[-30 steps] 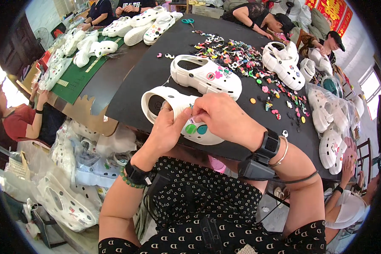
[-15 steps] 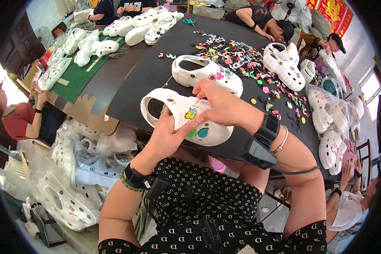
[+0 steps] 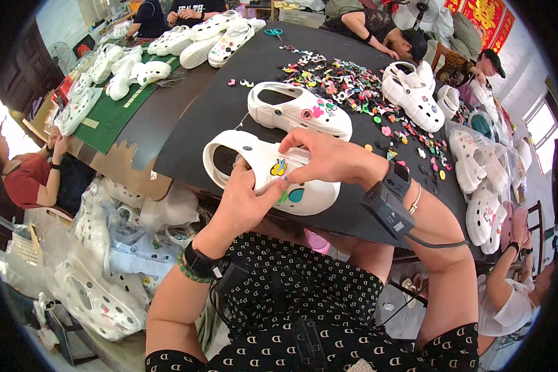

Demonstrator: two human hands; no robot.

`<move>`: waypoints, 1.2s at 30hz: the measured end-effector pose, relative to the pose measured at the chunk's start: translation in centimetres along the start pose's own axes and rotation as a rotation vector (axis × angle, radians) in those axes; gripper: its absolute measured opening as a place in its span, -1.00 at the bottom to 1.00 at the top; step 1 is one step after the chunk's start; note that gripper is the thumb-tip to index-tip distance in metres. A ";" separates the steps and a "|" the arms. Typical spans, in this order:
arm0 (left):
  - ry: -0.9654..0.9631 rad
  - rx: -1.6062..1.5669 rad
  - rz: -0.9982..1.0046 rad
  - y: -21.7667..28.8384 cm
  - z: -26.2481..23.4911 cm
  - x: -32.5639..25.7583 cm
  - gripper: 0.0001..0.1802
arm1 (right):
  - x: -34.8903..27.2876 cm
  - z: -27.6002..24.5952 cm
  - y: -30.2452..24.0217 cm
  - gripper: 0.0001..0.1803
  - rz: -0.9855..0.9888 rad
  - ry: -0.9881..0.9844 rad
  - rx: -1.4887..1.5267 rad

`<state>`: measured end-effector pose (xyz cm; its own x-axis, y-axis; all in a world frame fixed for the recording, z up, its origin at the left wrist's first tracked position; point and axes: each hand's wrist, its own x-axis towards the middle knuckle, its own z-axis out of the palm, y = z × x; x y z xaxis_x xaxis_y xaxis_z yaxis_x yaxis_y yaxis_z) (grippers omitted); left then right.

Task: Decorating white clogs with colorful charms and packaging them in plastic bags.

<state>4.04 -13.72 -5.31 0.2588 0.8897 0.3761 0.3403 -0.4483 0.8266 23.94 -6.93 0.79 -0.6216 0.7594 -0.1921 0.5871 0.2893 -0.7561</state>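
Bracing a white clog (image 3: 263, 155) at the frame's centre, we clasp it with our left hand (image 3: 245, 199), thumb outside, fingers inside; our right hand (image 3: 335, 161) holds thumb and forefinger wide around a yellow charm (image 3: 279, 167). We're likely seating it; next probably calls for firm pressing.

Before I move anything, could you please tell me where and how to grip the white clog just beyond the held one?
Probably pinch that white clog by its heel rim, coming from the left: its dark-lined opening faces up there, while charms sit toward the toe.
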 end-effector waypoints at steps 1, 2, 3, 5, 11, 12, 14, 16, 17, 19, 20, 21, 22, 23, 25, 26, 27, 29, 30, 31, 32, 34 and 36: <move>0.008 -0.002 -0.008 0.1 0.1 0.0 -0.68 | 0.1 0.1 0.2 -0.31 -0.001 0.009 0.044; 0.017 -0.004 -0.018 0.1 0.1 -0.1 -0.67 | 0.0 0.1 0.1 -0.31 0.001 0.008 0.046; 0.015 -0.005 -0.021 0.2 0.3 -0.2 -0.67 | -0.2 0.1 -0.1 -0.27 -0.004 0.017 0.071; 0.084 -0.023 -0.050 0.7 0.7 -0.4 -0.65 | -0.3 0.5 -0.1 -0.23 -0.007 0.023 0.101; 0.147 0.091 -0.065 1.0 1.6 -0.7 -0.62 | 0.3 2.2 0.9 -0.16 -0.052 0.176 -0.008; 0.167 0.072 -0.052 0.6 1.8 -0.6 -0.61 | 0.5 2.5 0.7 -0.12 -0.020 0.211 -0.060; 0.193 0.074 -0.047 0.5 2.2 -0.4 -0.61 | 0.7 2.7 0.4 -0.08 0.006 0.250 -0.114; 0.231 0.084 -0.027 0.8 1.6 -0.3 -0.60 | 0.7 2.5 -0.5 -0.06 0.042 0.256 -0.106; 0.205 0.076 -0.026 0.4 1.4 -0.1 -0.61 | 0.9 2.3 -0.1 -0.06 0.037 0.260 -0.108; 0.186 0.075 -0.010 0.1 0.7 0.2 -0.61 | 1.2 1.9 0.4 -0.07 0.022 0.213 -0.033; 0.130 -0.005 -0.106 -0.1 0.4 0.3 -0.62 | 1.1 1.7 0.5 -0.07 0.012 0.220 -0.039; 0.073 -0.085 -0.199 -0.1 0.1 0.5 -0.62 | 0.7 1.6 0.6 -0.14 -0.004 0.202 0.093; 0.042 -0.024 -0.134 0.3 -0.4 0.7 -0.60 | 0.2 1.3 0.7 -0.20 -0.022 0.183 0.224; 0.042 -0.026 -0.112 0.4 -0.3 1.1 -0.60 | -0.4 0.9 1.8 -0.20 -0.027 0.201 0.212; 0.060 0.029 -0.041 0.2 -0.7 0.9 -0.59 | -0.9 0.5 3.9 -0.25 -0.073 0.259 0.245; 0.075 0.090 -0.090 -0.4 -1.1 0.7 -0.59 | -1.9 0.4 3.2 -0.36 -0.086 0.368 0.149; 0.079 0.097 -0.080 -0.3 -1.1 0.8 -0.59 | -2.7 0.1 3.7 -0.36 -0.097 0.374 0.147; 0.152 0.131 -0.048 -0.3 -0.7 1.3 -0.58 | -4.5 -0.9 5.8 -0.50 -0.110 0.542 0.106; 0.200 0.179 0.008 -0.4 -0.2 1.7 -0.56 | -5.6 -1.2 6.8 -0.50 -0.115 0.553 0.102; 0.198 0.179 0.020 -0.5 0.1 2.5 -0.56 | -6.8 -1.3 7.9 -0.53 -0.155 0.649 -0.034; 0.219 0.314 0.058 -0.5 0.5 3.5 -0.51 | -8.1 -1.2 9.1 -0.56 -0.190 0.743 -0.174; 0.261 0.527 0.184 -1.6 0.6 5.5 -0.36 | -9.8 -0.1 11.3 -0.58 -0.196 0.788 -0.263; 0.188 0.503 0.065 -1.1 0.7 7.6 -0.32 | -11.4 1.5 13.0 -0.59 -0.138 0.826 -0.351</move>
<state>6.32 -6.53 -3.66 0.1431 0.8381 0.5264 0.7315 -0.4478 0.5142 37.92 -12.70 -7.78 -0.2078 0.8416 0.4984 0.7434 0.4671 -0.4788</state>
